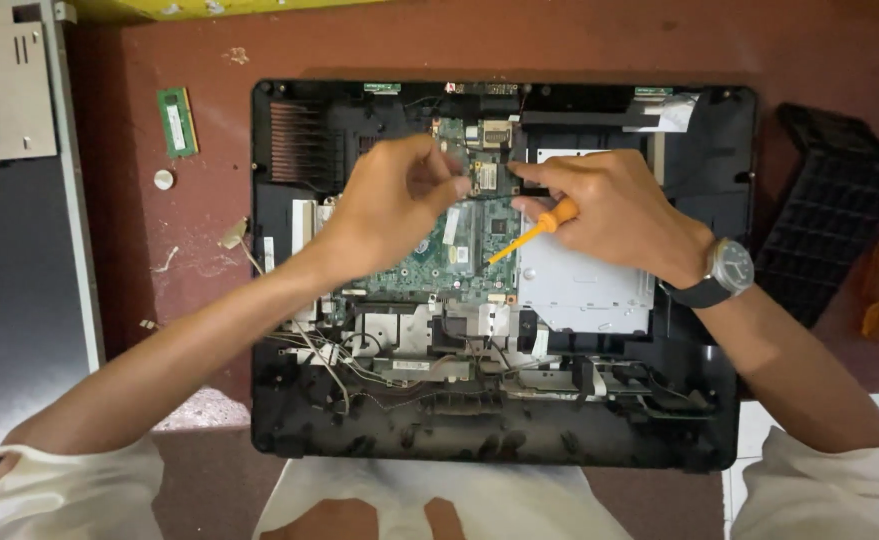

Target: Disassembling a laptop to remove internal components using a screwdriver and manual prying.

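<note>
- Head view looks straight down on an opened laptop base, a black shell filling the middle of the frame on a reddish-brown table.
- Left of it, at the frame's left edge, lies a grey panel; at the right edge, a black ribbed cover sits tilted.
- Inside the shell, a green circuit board sits at centre, with a silver metal plate just right of it.
- Both forearms come up from the bottom corners and meet over the board.
- The left hand is bent at the wrist, fingers curled in, thumb and fingertips pinched together at a small card at the board's upper edge.
- The right hand, with a wristwatch, is closed around a screwdriver with an orange handle, its shaft slanting down-left over the board; the forefinger reaches to the small card.
- A green memory stick lies in the upper left, a coin battery just below it.
</note>
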